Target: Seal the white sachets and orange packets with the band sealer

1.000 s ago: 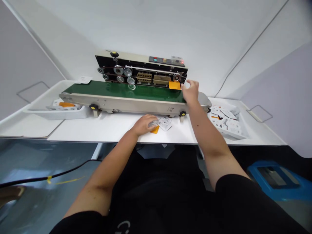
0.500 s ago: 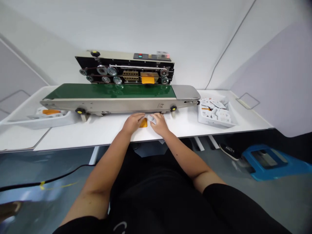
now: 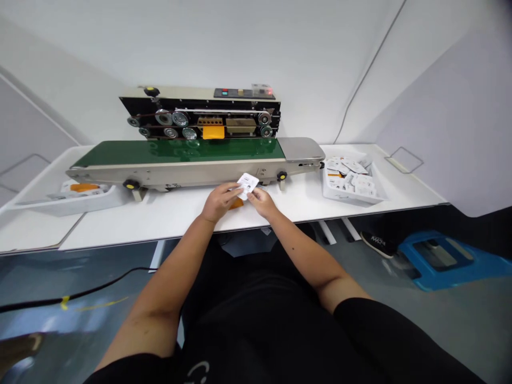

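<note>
A small white printed packet (image 3: 248, 182) is held up just in front of the sealing machine. My left hand (image 3: 219, 201) pinches its left side, fingers closed over the edge. On the lower right of the packet, my right hand (image 3: 263, 202) grips it with thumb and fingers. Beneath the hands an orange packet (image 3: 237, 204) lies on the white table, partly covered by the left hand. Another orange packet (image 3: 213, 132) hangs in the band sealer (image 3: 236, 104), above its green conveyor belt (image 3: 168, 152).
At the right stands a white bin (image 3: 355, 198) filled with several white packets. A second white bin (image 3: 72, 205) at the left holds white and orange packets. A blue plastic stool (image 3: 456, 261) is on the floor at right, near a shoe (image 3: 376, 243).
The orange packet in the sealer has travelled left. My hands have raised the white packet and tilted it, so its printed face now shows.
</note>
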A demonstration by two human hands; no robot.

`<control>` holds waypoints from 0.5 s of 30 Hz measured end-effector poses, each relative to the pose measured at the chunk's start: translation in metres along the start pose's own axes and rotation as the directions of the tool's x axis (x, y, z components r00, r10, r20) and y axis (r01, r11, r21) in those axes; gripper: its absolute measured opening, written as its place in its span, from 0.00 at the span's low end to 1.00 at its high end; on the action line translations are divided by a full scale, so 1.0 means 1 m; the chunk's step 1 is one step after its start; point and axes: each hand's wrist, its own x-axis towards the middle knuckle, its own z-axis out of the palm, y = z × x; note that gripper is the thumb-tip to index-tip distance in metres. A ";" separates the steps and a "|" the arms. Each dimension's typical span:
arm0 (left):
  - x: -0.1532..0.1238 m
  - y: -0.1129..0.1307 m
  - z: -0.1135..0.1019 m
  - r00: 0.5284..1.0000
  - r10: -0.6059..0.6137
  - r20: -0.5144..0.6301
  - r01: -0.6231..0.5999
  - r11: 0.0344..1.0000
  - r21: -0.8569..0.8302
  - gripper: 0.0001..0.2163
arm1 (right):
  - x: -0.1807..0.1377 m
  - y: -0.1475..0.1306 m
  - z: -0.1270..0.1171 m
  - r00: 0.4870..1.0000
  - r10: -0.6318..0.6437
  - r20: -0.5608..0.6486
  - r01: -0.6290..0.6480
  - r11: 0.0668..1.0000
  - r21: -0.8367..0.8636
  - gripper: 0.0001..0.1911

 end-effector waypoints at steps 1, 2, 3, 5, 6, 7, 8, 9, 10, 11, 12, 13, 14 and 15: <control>0.000 0.003 0.001 0.999 0.024 0.042 -0.023 0.999 -0.022 0.15 | 0.000 0.001 0.000 0.997 0.055 -0.045 -0.052 0.995 0.085 0.20; 0.000 0.006 0.002 0.996 0.046 0.075 -0.043 0.998 -0.039 0.14 | 0.000 0.002 0.000 0.991 0.107 -0.087 -0.092 0.984 0.155 0.21; 0.000 0.009 0.003 0.992 0.068 0.102 -0.064 0.997 -0.046 0.14 | -0.001 0.001 -0.002 0.981 0.144 -0.128 -0.116 0.971 0.207 0.22; -0.001 0.013 0.002 0.987 0.089 0.135 -0.087 0.996 -0.016 0.13 | -0.003 -0.004 -0.009 0.964 0.163 -0.208 -0.107 0.960 0.257 0.23; -0.001 0.013 0.000 0.986 0.079 0.149 -0.082 0.997 0.009 0.14 | -0.003 -0.010 -0.016 0.958 0.148 -0.245 -0.082 0.962 0.259 0.22; -0.001 0.012 -0.001 0.984 0.060 0.168 -0.067 0.997 0.033 0.14 | 0.000 -0.016 -0.026 0.951 0.123 -0.282 -0.052 0.967 0.248 0.22; -0.002 0.010 -0.002 0.980 0.032 0.196 -0.043 0.998 0.053 0.15 | 0.004 -0.024 -0.037 0.943 0.096 -0.318 -0.024 0.974 0.224 0.21; -0.003 0.008 -0.003 0.973 -0.004 0.229 -0.013 0.997 0.073 0.16 | 0.012 -0.033 -0.050 0.934 0.071 -0.351 -0.003 0.982 0.190 0.20; -0.003 0.004 -0.003 0.963 -0.049 0.266 0.024 0.995 0.096 0.18 | 0.023 -0.043 -0.064 0.924 0.046 -0.379 0.011 0.989 0.149 0.19; -0.005 0.001 -0.003 0.948 -0.098 0.302 0.064 0.990 0.123 0.21 | 0.036 -0.053 -0.079 0.913 0.023 -0.407 0.021 0.994 0.103 0.18; -0.006 -0.002 -0.002 0.931 -0.147 0.333 0.102 0.983 0.151 0.24 | 0.052 -0.063 -0.094 0.899 0.002 -0.437 0.024 0.998 0.054 0.16; -0.007 -0.006 0.000 0.914 -0.191 0.357 0.135 0.975 0.176 0.28 | 0.069 -0.071 -0.108 0.884 -0.015 -0.468 0.019 1.000 0.006 0.14; -0.009 -0.009 0.001 0.900 -0.223 0.375 0.159 0.968 0.195 0.30 | 0.087 -0.077 -0.121 0.863 -0.021 -0.504 0.002 0.999 -0.038 0.12; -0.011 -0.011 0.003 0.890 -0.242 0.387 0.174 0.964 0.203 0.31 | 0.105 -0.081 -0.132 0.843 -0.010 -0.537 -0.031 0.997 -0.067 0.09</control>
